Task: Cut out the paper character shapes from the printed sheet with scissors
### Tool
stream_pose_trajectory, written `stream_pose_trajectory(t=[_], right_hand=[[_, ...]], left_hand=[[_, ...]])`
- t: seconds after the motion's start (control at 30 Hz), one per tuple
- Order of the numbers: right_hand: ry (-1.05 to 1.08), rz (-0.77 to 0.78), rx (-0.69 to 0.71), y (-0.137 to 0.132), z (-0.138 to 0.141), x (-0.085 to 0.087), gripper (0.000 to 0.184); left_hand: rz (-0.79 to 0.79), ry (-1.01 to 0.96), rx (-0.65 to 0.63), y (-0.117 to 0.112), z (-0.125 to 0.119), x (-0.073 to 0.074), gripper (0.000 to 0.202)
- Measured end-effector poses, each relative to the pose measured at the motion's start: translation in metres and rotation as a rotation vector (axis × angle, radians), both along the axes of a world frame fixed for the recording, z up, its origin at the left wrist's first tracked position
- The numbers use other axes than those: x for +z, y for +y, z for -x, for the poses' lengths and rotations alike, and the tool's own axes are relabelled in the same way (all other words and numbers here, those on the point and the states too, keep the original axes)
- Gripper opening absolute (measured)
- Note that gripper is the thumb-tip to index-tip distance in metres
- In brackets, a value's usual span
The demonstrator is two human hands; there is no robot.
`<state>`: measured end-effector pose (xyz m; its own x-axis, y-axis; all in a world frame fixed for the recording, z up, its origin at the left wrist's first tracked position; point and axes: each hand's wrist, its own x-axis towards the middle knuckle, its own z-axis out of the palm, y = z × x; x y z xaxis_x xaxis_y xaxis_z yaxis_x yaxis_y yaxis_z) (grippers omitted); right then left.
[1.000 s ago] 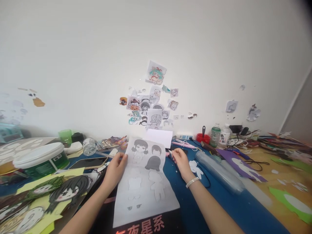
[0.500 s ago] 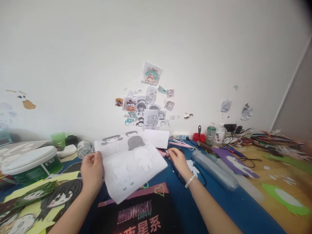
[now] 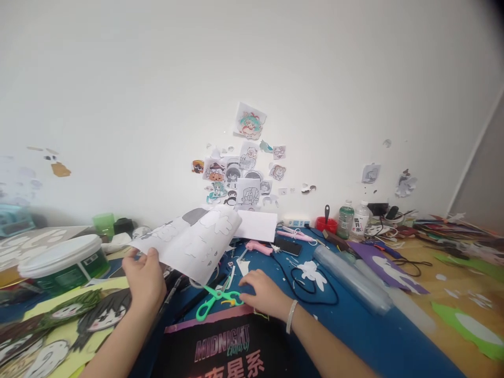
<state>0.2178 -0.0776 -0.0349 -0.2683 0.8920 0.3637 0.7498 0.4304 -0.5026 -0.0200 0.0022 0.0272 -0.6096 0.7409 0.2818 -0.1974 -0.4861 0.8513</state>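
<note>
My left hand (image 3: 144, 278) is closed on the edge of a white sheet of paper (image 3: 205, 247) printed with grey cartoon figures. The sheet is raised off the table and curls over at its right. My right hand (image 3: 263, 294) is low over the table, at the right-hand handle of green scissors (image 3: 216, 298). Its thumb and index finger are apart, with the thumb touching or nearly touching the handle loop. Below the scissors lies a black sheet (image 3: 220, 344) lettered "MIDNIGHT Galaxy". A pink glue gun (image 3: 259, 248) and a phone (image 3: 288, 247) lie beyond my right hand.
Left of me are a green-and-white tub (image 3: 65, 268) and coloured cartoon cutouts (image 3: 104, 312). On the right lie a clear plastic roll (image 3: 350, 278), purple paper (image 3: 374, 252) and green paper (image 3: 468, 325). Bottles (image 3: 346, 218) stand by the wall; a black cable (image 3: 315, 294) loops over the blue tabletop.
The paper has swung up and left in my left hand, uncovering the scissors and glue gun. My right hand has come down and left to the scissors.
</note>
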Motion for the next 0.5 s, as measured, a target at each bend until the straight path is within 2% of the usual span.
stream_pose_trajectory(t=[0.17, 0.3, 0.4, 0.5], right_hand=[[-0.279, 0.013, -0.044, 0.013, 0.027, 0.005, 0.012], [-0.463, 0.135, -0.123, 0.026, 0.035, 0.016, 0.034], [-0.472, 0.174, -0.085, 0.03, 0.037, 0.019, 0.037], [-0.384, 0.171, 0.009, 0.033, 0.032, 0.012, 0.035]], left_hand=[[-0.032, -0.047, -0.085, -0.007, -0.007, 0.002, 0.042], [-0.056, 0.02, -0.117, -0.01, -0.011, 0.002, 0.042], [-0.068, 0.062, -0.128, -0.01, -0.011, 0.002, 0.042], [-0.036, 0.075, -0.107, -0.011, -0.011, 0.002, 0.045]])
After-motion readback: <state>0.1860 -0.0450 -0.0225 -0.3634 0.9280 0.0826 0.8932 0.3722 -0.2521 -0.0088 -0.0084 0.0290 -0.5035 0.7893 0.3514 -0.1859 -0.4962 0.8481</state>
